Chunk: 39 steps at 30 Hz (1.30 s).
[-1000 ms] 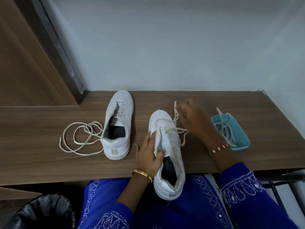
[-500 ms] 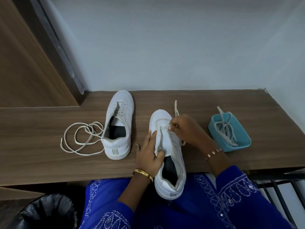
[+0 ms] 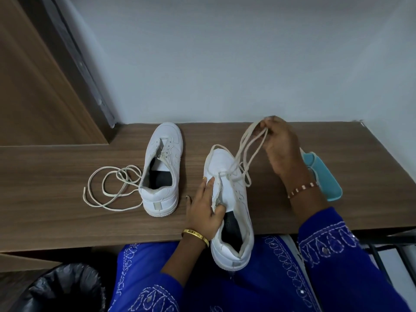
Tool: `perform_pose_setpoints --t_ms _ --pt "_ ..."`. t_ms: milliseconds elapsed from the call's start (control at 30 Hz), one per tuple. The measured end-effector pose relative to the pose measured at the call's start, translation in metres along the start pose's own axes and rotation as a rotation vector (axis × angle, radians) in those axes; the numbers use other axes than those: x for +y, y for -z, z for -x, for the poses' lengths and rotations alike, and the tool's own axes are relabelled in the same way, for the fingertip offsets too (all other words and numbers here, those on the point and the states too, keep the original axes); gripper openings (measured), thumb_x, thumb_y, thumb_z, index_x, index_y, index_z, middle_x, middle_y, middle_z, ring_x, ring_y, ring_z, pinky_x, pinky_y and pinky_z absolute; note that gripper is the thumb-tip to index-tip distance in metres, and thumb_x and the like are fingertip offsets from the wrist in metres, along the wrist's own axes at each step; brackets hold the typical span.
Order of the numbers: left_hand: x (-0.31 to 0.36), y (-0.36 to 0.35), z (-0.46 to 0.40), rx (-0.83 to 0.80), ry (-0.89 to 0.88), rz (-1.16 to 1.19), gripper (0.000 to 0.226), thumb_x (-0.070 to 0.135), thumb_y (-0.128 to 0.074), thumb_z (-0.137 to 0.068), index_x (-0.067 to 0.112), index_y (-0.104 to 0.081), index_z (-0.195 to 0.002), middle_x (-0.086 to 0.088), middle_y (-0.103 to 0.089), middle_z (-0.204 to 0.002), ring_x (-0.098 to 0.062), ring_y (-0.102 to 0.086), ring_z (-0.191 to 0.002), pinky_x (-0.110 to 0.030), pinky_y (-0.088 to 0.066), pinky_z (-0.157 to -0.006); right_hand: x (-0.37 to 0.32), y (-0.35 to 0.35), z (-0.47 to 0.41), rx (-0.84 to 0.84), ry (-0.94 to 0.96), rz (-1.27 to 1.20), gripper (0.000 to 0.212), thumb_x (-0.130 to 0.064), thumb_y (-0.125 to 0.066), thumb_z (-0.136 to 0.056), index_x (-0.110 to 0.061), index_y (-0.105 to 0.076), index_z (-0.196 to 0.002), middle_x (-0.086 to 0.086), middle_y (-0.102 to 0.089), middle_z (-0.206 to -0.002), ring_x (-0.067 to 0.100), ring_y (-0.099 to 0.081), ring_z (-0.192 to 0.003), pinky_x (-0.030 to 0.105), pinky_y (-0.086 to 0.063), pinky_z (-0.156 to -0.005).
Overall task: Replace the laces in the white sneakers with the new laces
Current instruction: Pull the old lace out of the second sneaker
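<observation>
Two white sneakers lie on the wooden table (image 3: 67, 221). The left sneaker (image 3: 162, 167) has no lace and points away from me. The right sneaker (image 3: 229, 199) hangs its heel over the table's front edge. My left hand (image 3: 206, 209) grips its left eyelet flap, thumb inside the opening. My right hand (image 3: 278, 145) is raised beyond the toe and pinches both strands of an off-white lace (image 3: 244, 152) that runs from the lowest eyelets up to my fingers. A loose lace (image 3: 112, 190) lies coiled left of the left sneaker.
A light blue tray (image 3: 324, 176) sits at the right, mostly hidden behind my right wrist. A bin with a black bag (image 3: 65, 289) stands below the table at the lower left. A wall runs along the table's far edge.
My right hand has left the sneaker's lowest eyelets and risen up and to the right, drawing the lace strands out long. My left hand has kept its hold on the shoe.
</observation>
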<state>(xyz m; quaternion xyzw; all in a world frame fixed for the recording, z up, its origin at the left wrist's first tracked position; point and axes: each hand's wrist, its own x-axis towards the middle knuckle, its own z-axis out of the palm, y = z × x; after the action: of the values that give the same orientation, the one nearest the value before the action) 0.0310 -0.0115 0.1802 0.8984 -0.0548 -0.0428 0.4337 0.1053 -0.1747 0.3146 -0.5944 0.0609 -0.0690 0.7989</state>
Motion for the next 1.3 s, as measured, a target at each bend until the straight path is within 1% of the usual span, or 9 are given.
perform_pose_setpoints --t_ms 67,200,300,400,533,733,900,1167,1300 --pt "0.000 0.000 0.001 0.002 0.000 0.000 0.089 0.055 -0.020 -0.062 0.027 -0.019 -0.146 0.007 -0.015 -0.155 -0.010 -0.017 -0.141 -0.048 -0.004 -0.114 0.006 0.011 -0.002 0.167 0.041 0.521 0.027 -0.011 -0.041 -0.095 -0.008 -0.056 -0.073 0.001 -0.058 -0.068 0.011 -0.053 -0.064 0.019 -0.045 -0.065" --pt "0.000 -0.001 0.000 0.006 0.004 0.004 0.089 0.055 -0.019 -0.062 0.028 -0.018 -0.146 0.007 -0.015 -0.155 -0.009 -0.017 -0.141 -0.048 -0.004 -0.115 0.017 0.032 -0.004 0.254 0.141 1.165 0.019 -0.015 -0.051 -0.092 -0.002 -0.064 -0.098 0.011 -0.061 -0.086 0.020 -0.056 -0.077 0.029 -0.041 -0.069" --pt "0.001 -0.001 0.000 0.015 0.005 0.010 0.090 0.055 -0.019 -0.061 0.027 -0.020 -0.146 0.006 -0.016 -0.154 -0.010 -0.017 -0.141 -0.048 -0.004 -0.115 0.022 0.028 0.004 0.070 0.220 1.394 0.039 -0.010 -0.052 -0.091 -0.009 -0.052 -0.130 0.013 -0.049 -0.128 0.025 -0.052 -0.108 0.026 -0.039 -0.083" --pt "0.002 0.000 0.001 0.021 0.006 0.013 0.090 0.055 -0.020 -0.061 0.027 -0.021 -0.146 0.006 -0.016 -0.154 -0.010 -0.017 -0.141 -0.048 -0.004 -0.114 0.036 0.014 0.011 -0.279 0.293 1.466 0.048 -0.003 -0.051 -0.087 -0.018 -0.051 -0.132 0.010 -0.038 -0.141 0.025 -0.046 -0.120 0.027 -0.039 -0.092" --pt "0.001 0.000 0.000 0.015 0.007 -0.002 0.091 0.055 -0.019 -0.061 0.026 -0.020 -0.147 0.006 -0.016 -0.155 -0.010 -0.016 -0.141 -0.048 -0.004 -0.114 0.064 0.008 0.018 -0.499 0.408 1.596 0.042 0.002 -0.060 -0.079 -0.013 -0.065 -0.117 0.020 -0.054 -0.125 0.037 -0.050 -0.114 0.045 -0.041 -0.094" --pt "0.001 -0.001 0.001 0.017 0.005 -0.007 0.090 0.055 -0.019 -0.061 0.027 -0.020 -0.146 0.006 -0.017 -0.154 -0.010 -0.017 -0.141 -0.048 -0.005 -0.115 0.067 0.015 0.013 -0.468 0.466 1.755 0.013 -0.013 -0.060 -0.085 -0.004 -0.069 -0.083 0.011 -0.064 -0.084 0.026 -0.056 -0.082 0.037 -0.043 -0.075" --pt "0.001 0.000 0.000 0.000 0.007 -0.033 0.091 0.056 -0.018 -0.060 0.027 -0.018 -0.147 0.007 -0.015 -0.155 -0.010 -0.017 -0.141 -0.048 -0.006 -0.114 0.028 -0.010 0.015 -0.372 -0.085 0.978 0.025 -0.002 -0.044 -0.089 -0.007 -0.054 -0.067 0.008 -0.052 -0.065 0.015 -0.044 -0.060 0.028 -0.038 -0.058" --pt "0.001 0.000 0.000 -0.008 0.003 -0.039 0.090 0.056 -0.018 -0.061 0.028 -0.019 -0.146 0.007 -0.014 -0.155 -0.010 -0.018 -0.141 -0.048 -0.007 -0.114 -0.020 -0.025 -0.003 -0.099 -0.073 -0.311 0.028 0.002 -0.036 -0.083 -0.009 -0.044 -0.058 0.002 -0.043 -0.050 0.016 -0.040 -0.053 0.030 -0.043 -0.059" --pt "0.001 0.000 -0.001 0.010 -0.015 -0.043 0.089 0.055 -0.019 -0.062 0.024 -0.022 -0.146 0.006 -0.020 -0.153 -0.012 -0.020 -0.140 -0.051 -0.011 -0.114 -0.021 -0.019 -0.012 0.010 -0.006 -0.473 0.033 0.001 -0.030 -0.091 -0.010 -0.043 -0.062 -0.001 -0.045 -0.048 0.014 -0.042 -0.052 0.027 -0.045 -0.058"
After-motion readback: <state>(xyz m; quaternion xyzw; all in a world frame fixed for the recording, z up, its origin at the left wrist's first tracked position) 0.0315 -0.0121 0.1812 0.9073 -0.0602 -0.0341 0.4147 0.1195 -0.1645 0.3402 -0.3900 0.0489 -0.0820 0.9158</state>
